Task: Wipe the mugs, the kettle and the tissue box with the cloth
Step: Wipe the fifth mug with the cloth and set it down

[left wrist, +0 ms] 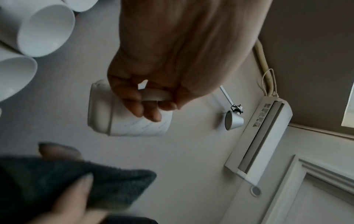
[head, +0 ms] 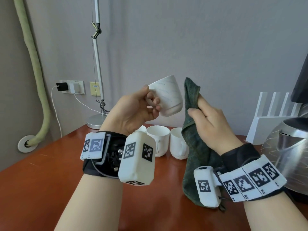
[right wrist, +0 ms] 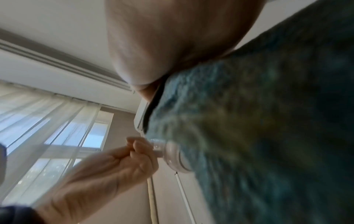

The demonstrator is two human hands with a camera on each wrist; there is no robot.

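Fingers (head: 154,101) of the left hand (head: 133,112) are curling through the handle of a white mug (head: 168,95), holding it tilted in the air, mouth turned up and to the left, well above the surface (head: 50,164). Fingers of the right hand (head: 211,127) are gripping a dark green cloth (head: 191,104), its upper end standing just beside the mug's wall, its tail hanging down to the surface. Judged step: wiping of the first mugs, with cloth and mug about to meet; whether they are touching cannot be told. The next move is calling for pressing the cloth round the wall while the left hand is turning the mug. The mug is glazed, faintly streaked with blue lines. Other white mugs (head: 158,140) are standing behind; the steel kettle (head: 288,147) is at right.
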